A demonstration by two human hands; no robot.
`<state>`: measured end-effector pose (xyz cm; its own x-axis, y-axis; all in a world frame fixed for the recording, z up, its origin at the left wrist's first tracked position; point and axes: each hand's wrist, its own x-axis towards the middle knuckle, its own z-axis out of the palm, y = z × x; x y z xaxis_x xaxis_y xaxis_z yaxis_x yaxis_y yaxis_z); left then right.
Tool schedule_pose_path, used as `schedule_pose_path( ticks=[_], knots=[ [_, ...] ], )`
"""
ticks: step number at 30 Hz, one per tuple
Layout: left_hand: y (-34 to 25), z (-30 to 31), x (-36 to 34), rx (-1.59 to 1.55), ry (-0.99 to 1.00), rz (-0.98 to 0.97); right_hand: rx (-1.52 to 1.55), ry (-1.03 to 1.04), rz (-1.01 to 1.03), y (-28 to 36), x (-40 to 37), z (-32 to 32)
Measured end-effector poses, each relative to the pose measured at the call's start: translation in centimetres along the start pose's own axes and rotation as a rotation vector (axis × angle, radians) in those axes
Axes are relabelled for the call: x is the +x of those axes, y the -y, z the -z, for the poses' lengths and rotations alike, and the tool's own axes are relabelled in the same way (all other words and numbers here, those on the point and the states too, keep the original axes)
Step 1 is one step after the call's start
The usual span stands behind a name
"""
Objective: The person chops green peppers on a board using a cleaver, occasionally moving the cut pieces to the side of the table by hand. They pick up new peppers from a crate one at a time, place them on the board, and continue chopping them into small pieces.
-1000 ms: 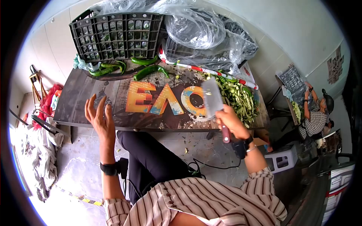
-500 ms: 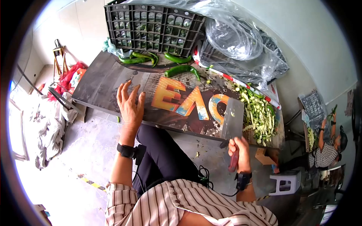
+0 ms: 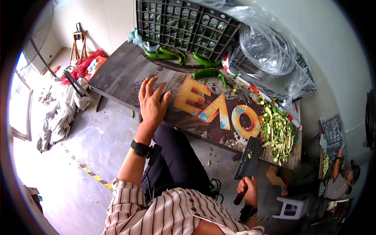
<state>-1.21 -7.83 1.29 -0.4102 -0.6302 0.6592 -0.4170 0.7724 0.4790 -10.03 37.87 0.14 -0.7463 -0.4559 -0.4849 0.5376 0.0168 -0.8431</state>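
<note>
Over the near edge of the dark wooden table [image 3: 113, 74], my left hand [image 3: 153, 102] is held with its fingers apart, holding nothing. My right hand [image 3: 249, 191] is closed round the dark red handle of a cleaver [image 3: 249, 158], whose wide blade points up toward the table's near edge. A heap of sliced green peppers [image 3: 277, 135] lies at the right end of the table, beside the blade. Beyond my left hand lies a whole green pepper [image 3: 209, 73], and several more lie against the crate's base.
A black crate [image 3: 184, 27] stands at the back with clear plastic bags [image 3: 270, 51] beside it. A red-and-white strip [image 3: 258, 92] runs behind the heap. At far right are a grey stool [image 3: 291, 207] and another person [image 3: 336, 184] at a table.
The view has shifted, moving the table right in the frame. My right hand and the cleaver have drawn back lower, nearer my body. My left hand remains open.
</note>
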Motion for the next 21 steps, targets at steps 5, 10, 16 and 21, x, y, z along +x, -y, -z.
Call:
schedule_pose_path(
  ticks=[5,10,16,21],
  knots=[
    [0.1,0.1,-0.1,-0.003,0.008,0.008,-0.004,-0.006,-0.01,-1.3,-1.0,1.3],
    [0.1,0.9,1.6,-0.164,0.09,-0.035,0.001,-0.078,0.039,-0.5,-1.7,0.3],
    [2.3,-2.2,9.2,0.034,0.107,-0.236,-0.023,-0.073,0.103,1.4,-1.2,-1.5],
    [5.9,-7.0,12.9,0.339,0.267,-0.148,0.003,-0.083,0.103,1.6,-1.5,-2.3]
  ],
)
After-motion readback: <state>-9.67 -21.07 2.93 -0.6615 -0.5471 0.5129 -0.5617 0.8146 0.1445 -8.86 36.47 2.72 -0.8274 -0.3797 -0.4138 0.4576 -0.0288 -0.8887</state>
